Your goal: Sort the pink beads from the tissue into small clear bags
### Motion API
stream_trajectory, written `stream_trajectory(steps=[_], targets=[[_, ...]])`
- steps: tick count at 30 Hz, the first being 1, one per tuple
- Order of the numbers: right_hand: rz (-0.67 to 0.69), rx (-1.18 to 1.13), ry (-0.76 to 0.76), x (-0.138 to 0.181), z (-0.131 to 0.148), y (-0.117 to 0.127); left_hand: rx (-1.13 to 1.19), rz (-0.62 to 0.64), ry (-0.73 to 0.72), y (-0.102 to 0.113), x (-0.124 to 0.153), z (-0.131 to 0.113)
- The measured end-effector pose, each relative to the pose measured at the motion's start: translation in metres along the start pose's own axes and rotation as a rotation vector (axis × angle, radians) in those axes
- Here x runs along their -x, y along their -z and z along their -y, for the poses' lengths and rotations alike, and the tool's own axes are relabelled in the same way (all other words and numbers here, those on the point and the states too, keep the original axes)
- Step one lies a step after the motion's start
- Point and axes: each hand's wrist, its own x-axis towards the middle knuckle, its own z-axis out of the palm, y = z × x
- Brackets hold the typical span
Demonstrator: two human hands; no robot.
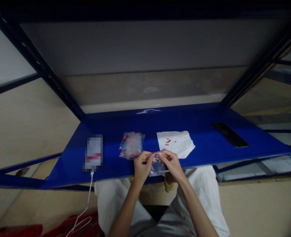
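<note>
My left hand [143, 164] and my right hand [170, 162] meet at the front edge of the blue shelf, fingers pinched on the top of a small clear plastic bag [157, 169]. The bag hangs below my fingertips; what is inside it is too blurred to tell. Left of my hands lies an overlapping pile of clear zip bags [133, 144] with small pink and red pieces in them. A white sheet of paper [183, 141] lies just beyond my right hand, with several small pink pieces [167, 144] and a brownish one on it.
On the left of the blue shelf [199, 120] lies a phone [94, 153] with a white cable [89, 191] running off the front edge. A dark phone [229, 134] lies at the right. Blue metal posts [59, 90] frame the shelf.
</note>
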Motion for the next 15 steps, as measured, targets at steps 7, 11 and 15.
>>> stream_trajectory(steps=[7, 11, 15], targets=[[0.025, -0.027, 0.015, 0.0028, 0.0023, 0.0004, -0.093, 0.006, -0.012, 0.0011, -0.001, 0.0013], [0.033, -0.023, 0.021, 0.002, 0.001, -0.001, -0.189, -0.034, -0.067, 0.0021, 0.001, 0.001], [0.039, -0.027, 0.034, 0.0015, 0.0016, -0.0015, -0.195, -0.047, -0.076, 0.0007, 0.0023, 0.0]])
